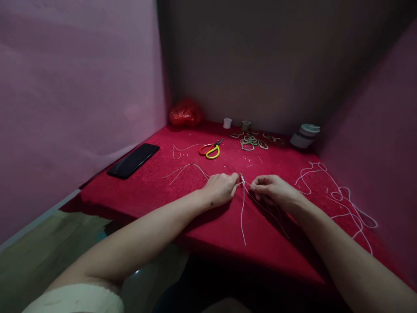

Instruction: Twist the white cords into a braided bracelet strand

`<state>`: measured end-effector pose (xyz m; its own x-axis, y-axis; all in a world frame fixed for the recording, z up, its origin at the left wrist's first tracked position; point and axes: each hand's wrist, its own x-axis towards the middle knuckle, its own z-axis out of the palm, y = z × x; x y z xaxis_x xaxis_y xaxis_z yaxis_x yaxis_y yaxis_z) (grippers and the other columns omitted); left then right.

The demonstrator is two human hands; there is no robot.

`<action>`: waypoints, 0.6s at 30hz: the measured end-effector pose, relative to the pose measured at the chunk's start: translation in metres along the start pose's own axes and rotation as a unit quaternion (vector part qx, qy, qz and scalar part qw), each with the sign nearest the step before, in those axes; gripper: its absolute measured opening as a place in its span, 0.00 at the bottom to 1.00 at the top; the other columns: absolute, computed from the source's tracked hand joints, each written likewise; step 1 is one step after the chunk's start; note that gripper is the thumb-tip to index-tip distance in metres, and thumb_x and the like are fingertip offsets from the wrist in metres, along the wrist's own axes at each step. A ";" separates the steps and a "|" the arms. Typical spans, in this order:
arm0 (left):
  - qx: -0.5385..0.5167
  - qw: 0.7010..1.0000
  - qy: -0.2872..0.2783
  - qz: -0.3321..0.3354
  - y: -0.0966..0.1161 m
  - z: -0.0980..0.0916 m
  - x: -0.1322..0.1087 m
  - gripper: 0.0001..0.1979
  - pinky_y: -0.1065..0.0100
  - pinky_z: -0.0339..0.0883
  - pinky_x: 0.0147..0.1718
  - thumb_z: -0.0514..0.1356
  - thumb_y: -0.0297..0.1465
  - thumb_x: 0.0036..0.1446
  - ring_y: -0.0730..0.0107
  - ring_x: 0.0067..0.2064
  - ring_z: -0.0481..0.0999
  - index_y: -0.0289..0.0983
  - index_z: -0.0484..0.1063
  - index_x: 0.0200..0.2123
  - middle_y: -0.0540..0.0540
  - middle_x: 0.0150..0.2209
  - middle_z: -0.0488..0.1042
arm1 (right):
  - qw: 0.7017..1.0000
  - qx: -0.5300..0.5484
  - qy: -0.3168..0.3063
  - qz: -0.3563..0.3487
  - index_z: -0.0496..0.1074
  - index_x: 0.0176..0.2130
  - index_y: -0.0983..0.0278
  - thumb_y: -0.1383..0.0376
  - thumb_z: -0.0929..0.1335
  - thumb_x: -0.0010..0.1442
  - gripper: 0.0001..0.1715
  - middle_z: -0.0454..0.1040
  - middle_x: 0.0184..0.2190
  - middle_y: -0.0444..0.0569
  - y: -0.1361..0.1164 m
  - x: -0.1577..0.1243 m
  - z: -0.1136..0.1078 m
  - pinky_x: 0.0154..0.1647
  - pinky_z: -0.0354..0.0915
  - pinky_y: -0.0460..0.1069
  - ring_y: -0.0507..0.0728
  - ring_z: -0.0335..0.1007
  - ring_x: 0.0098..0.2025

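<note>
Pinching strands (247,184), knotted cord (243,178) pointing away

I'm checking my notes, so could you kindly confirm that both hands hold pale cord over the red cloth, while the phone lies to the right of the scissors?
Not quite: the head view shows the phone left of the scissors. The left hand and right hand do hold pale cord over the red cloth.

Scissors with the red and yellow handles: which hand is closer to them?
The left. The left hand is just on the near side of the scissors; the right hand is also on the near side, but farther off to the right.
</note>
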<state>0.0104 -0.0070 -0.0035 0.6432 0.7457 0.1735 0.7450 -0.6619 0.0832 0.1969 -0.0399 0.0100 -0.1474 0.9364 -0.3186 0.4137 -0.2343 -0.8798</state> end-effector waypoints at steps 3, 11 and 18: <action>-0.006 1.000 0.000 -0.006 -0.001 0.000 0.000 0.13 0.61 0.67 0.30 0.45 0.35 0.60 0.57 0.34 0.76 0.36 0.66 0.40 0.41 0.32 0.76 | 0.996 0.073 -0.040 0.034 0.64 0.23 0.65 0.59 0.69 0.48 0.13 0.60 0.14 0.37 -0.002 -0.005 -0.004 0.13 0.36 0.44 0.43 0.43 0.12; -0.071 0.997 -0.007 -0.013 -0.005 -0.003 -0.004 0.14 0.65 0.66 0.33 0.47 0.36 0.59 0.62 0.34 0.76 0.37 0.70 0.37 0.42 0.32 0.76 | 0.989 0.138 -0.031 -0.038 0.69 0.22 0.67 0.62 0.70 0.49 0.11 0.62 0.11 0.41 0.000 -0.008 0.004 0.16 0.49 0.43 0.45 0.54 0.14; -0.041 0.999 -0.024 -0.003 0.002 -0.013 -0.014 0.14 0.65 0.66 0.33 0.46 0.34 0.60 0.63 0.33 0.76 0.36 0.69 0.35 0.41 0.31 0.76 | 0.966 0.254 -0.035 0.018 0.69 0.25 0.68 0.67 0.68 0.47 0.04 0.67 0.17 0.42 0.001 -0.013 0.018 0.10 0.43 0.42 0.44 0.53 0.11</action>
<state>0.0004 -0.0193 0.0068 0.6477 0.7515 0.1256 0.7334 -0.6596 0.1643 0.1828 -0.0570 0.0070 -0.2091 0.9091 -0.3603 -0.0716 -0.3817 -0.9215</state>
